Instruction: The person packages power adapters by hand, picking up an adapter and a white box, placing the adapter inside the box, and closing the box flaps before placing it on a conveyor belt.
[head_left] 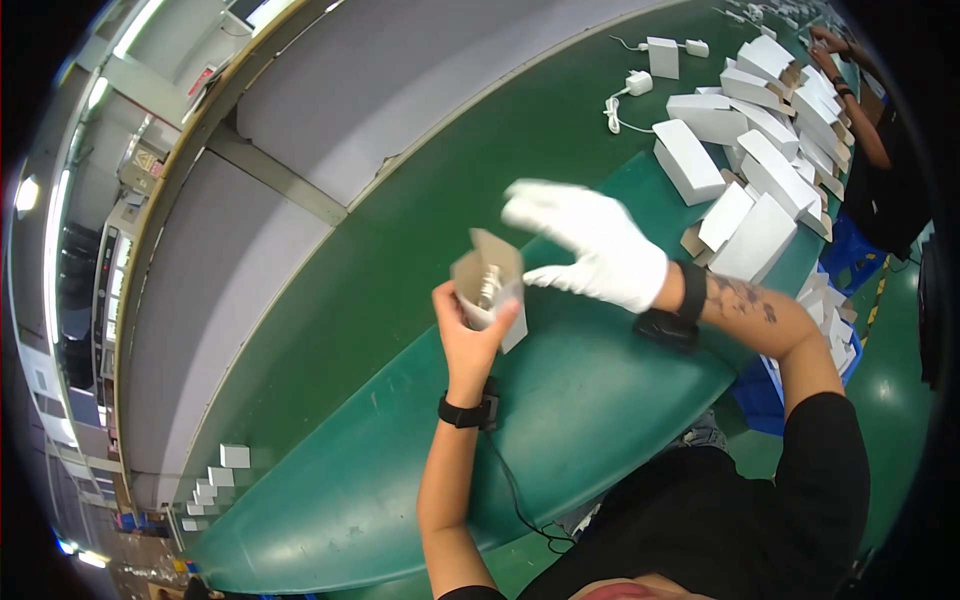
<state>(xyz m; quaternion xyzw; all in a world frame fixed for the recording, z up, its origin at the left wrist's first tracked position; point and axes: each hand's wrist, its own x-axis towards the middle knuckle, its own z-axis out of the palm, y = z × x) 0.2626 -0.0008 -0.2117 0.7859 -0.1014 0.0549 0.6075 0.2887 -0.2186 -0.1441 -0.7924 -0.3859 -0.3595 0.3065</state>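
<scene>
My bare left hand (466, 345) grips a small white box (498, 252) from below, its thumb on the near side. The box stands upright, slightly tilted, with its top flaps raised. Inside it shows a bundled white cable (490, 287); anything beneath that is hidden. Just right of the box, my right hand (600, 245) in a white glove hovers with fingers and thumb apart, holding nothing. Its fingertips are somewhat blurred, and the thumb tip is close to the box's side; whether they touch I cannot tell.
Many white boxes (765, 235) lie heaped at right on the green worktop (580, 370). Beyond sit a white charger (637, 84) and an upright box (663, 58). A blue crate (760, 402) stands below at right. A co-worker's hand (828, 40) shows at far right; stacked boxes (235, 457) at far left.
</scene>
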